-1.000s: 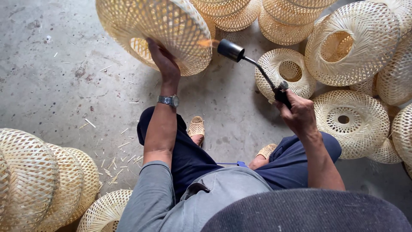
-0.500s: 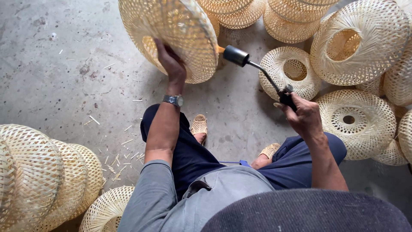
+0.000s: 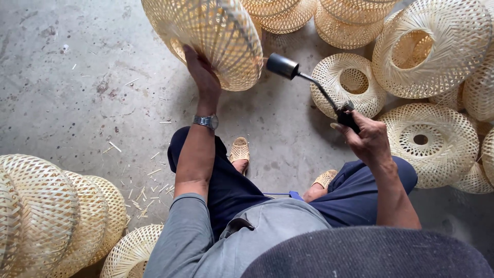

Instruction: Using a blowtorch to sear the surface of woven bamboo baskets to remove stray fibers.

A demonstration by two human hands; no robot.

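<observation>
Stacks of woven bamboo lampshades (image 3: 49, 216) sit at the far left on the concrete floor (image 3: 77, 92), nested one against the next, with another shade (image 3: 131, 252) lying low beside the person's grey sleeve. Short bamboo splinters (image 3: 139, 193) are scattered on the floor between that stack and the person's dark-trousered legs. Further right, the left hand (image 3: 201, 72), a metal wristwatch (image 3: 206, 121) on its wrist, is raised and closed on the lower rim of a large round woven shade (image 3: 216, 36), holding it up off the floor and tilted, its open weave facing the camera. Just right of that shade is the dark nozzle of a handheld gas torch (image 3: 282, 66); the nozzle points at the shade's right edge and sits very near it, though whether they touch cannot be told. The torch's thin bent tube runs down and right into the right hand (image 3: 363, 139), whose fingers are wrapped tight around the black handle. Below, two feet in woven tan sandals (image 3: 240, 150) rest on the floor between the knees. To the right and along the top, more finished shades (image 3: 429, 141) lie piled close together, several with their round centre openings showing, one (image 3: 350, 87) lying just behind the torch's tube.
</observation>
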